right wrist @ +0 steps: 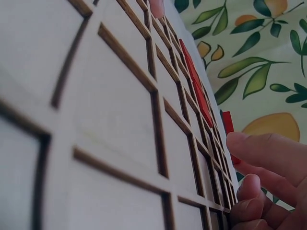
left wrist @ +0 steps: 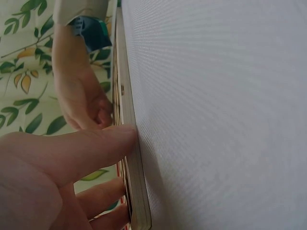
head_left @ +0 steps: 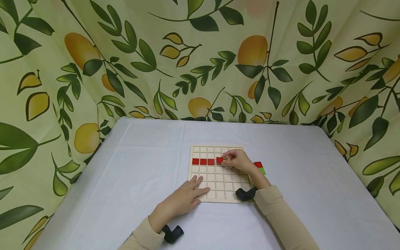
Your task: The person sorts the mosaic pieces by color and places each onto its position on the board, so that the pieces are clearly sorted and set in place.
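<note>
A square wooden grid board point(head_left: 215, 200) lies flat on the table. Three red tiles point(head_left: 203, 161) sit side by side in one of its upper rows, starting at the left edge. Thumb and finger of my right hand point(head_left: 240, 161) pinch another red tile point(head_left: 219, 160) just right of that row; in the right wrist view this tile point(right wrist: 227, 120) stands tilted off the board. Spread fingers of my left hand point(head_left: 184, 197) rest on the board's lower left part. In the left wrist view, the left thumb point(left wrist: 115, 141) touches the board's side edge.
Partly behind the right wrist, a red tile point(head_left: 258, 164) and a green tile point(head_left: 263, 170) lie at the board's right side. White cloth point(head_left: 150, 156) covers the table. A leaf-and-fruit patterned curtain point(head_left: 200, 69) hangs behind and at both sides. Each wrist wears a black device point(head_left: 173, 234).
</note>
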`<action>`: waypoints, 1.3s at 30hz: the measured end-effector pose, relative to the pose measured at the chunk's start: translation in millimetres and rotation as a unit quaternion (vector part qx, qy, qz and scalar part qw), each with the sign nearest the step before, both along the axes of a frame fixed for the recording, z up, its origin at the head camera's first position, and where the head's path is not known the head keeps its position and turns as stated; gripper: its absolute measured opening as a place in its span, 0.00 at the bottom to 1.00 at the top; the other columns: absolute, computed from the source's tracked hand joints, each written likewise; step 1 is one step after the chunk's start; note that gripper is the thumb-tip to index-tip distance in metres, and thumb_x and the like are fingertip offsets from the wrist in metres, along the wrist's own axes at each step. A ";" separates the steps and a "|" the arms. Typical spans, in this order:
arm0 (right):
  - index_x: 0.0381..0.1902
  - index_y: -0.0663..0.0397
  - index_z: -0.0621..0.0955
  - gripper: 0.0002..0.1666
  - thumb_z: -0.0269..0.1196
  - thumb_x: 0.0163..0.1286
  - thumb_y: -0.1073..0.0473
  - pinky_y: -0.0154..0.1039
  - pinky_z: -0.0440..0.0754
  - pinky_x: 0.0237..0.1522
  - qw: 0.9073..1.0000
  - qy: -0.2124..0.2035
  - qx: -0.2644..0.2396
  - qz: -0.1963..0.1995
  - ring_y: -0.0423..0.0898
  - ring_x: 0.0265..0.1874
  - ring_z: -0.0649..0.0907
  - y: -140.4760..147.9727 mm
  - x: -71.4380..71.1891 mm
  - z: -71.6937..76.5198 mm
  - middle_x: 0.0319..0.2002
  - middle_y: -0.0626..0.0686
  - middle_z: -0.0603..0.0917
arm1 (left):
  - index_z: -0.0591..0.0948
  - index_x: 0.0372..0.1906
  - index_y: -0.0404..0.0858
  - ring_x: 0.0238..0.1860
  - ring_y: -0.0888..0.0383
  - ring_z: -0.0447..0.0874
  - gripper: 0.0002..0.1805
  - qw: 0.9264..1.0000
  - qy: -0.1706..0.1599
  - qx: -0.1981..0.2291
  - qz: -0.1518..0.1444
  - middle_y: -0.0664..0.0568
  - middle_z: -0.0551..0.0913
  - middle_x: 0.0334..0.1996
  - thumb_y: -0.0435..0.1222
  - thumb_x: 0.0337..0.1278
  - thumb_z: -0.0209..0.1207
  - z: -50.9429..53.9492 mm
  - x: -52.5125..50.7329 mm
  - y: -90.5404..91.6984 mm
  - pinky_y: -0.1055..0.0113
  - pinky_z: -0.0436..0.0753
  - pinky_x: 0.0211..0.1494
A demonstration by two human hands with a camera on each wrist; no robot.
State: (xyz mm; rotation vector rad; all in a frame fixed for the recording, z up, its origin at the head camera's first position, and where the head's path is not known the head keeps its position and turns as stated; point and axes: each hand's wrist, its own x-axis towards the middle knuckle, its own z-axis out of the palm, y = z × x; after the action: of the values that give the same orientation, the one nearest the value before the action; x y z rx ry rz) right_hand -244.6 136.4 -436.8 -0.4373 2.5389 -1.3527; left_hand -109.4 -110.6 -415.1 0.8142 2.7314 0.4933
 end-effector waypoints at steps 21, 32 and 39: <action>0.39 0.64 0.86 0.15 0.73 0.53 0.64 0.30 0.65 0.25 0.999 0.007 0.032 -0.034 0.42 0.23 0.70 -8.9 0.9 -2.0 0.19 0.46 0.72 | 0.72 0.67 0.51 0.76 0.41 0.56 0.25 1.000 0.001 0.000 -0.002 0.41 0.61 0.74 0.38 0.66 0.55 -3.6 -1.2 -0.7 0.45 0.63 0.76; 0.40 0.63 0.86 0.15 0.72 0.55 0.62 0.29 0.68 0.25 1.000 0.006 0.021 -0.018 0.40 0.23 0.71 -3.5 0.9 -3.1 0.20 0.47 0.75 | 0.72 0.67 0.50 0.76 0.41 0.56 0.25 1.000 -0.005 0.007 -0.001 0.41 0.61 0.74 0.38 0.65 0.55 -1.0 -0.2 -0.8 0.45 0.63 0.76; 0.40 0.62 0.86 0.14 0.71 0.56 0.62 0.29 0.68 0.23 1.000 0.001 0.011 -0.015 0.40 0.21 0.71 1.9 0.7 -4.6 0.20 0.46 0.75 | 0.72 0.67 0.50 0.77 0.41 0.55 0.25 1.000 -0.011 0.012 0.002 0.41 0.61 0.74 0.38 0.65 0.55 -1.2 -0.6 -0.8 0.45 0.62 0.76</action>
State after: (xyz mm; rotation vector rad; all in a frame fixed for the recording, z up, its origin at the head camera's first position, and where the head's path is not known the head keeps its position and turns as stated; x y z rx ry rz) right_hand -243.8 138.3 -441.4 -0.3980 2.5692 -1.3337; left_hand -110.0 -111.5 -416.3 0.8050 2.7131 0.5346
